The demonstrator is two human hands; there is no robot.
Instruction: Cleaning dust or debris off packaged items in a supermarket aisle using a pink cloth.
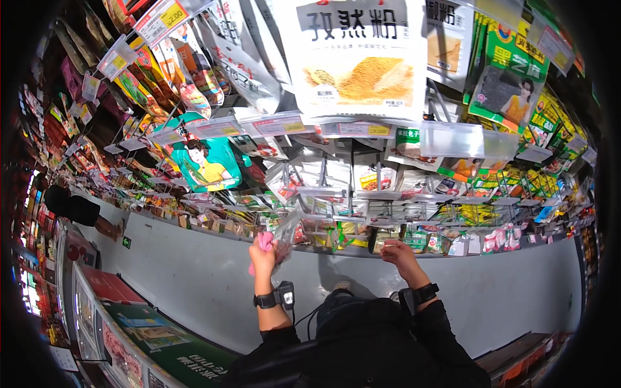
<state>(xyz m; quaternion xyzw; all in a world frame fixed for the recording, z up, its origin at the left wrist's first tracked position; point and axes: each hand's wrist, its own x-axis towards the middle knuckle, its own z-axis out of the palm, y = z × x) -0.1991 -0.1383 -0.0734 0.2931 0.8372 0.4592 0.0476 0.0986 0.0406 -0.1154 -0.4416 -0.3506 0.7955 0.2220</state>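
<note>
My left hand (262, 261) is closed around a bunched pink cloth (265, 241). A pale, partly see-through packet (288, 240) stands upright against the same hand, seemingly held with the cloth. Off to the right, my right hand (401, 261) is raised with its fingers curled, near the lowest rows of packets. Whether something small is between its fingertips I cannot tell. Both wrists carry black straps with small devices. Above my hands hang seasoning packets, among them a large white cumin powder pouch (361, 82) and a green black sesame packet (504, 77).
Metal hooks with clear price-tag holders (364, 130) jut out from the rack towards me. A teal packet (208, 165) hangs at left. Grey floor (194, 262) runs along the aisle. Behind me at left stands a freezer cabinet (160, 334). Farther left is another person (80, 211).
</note>
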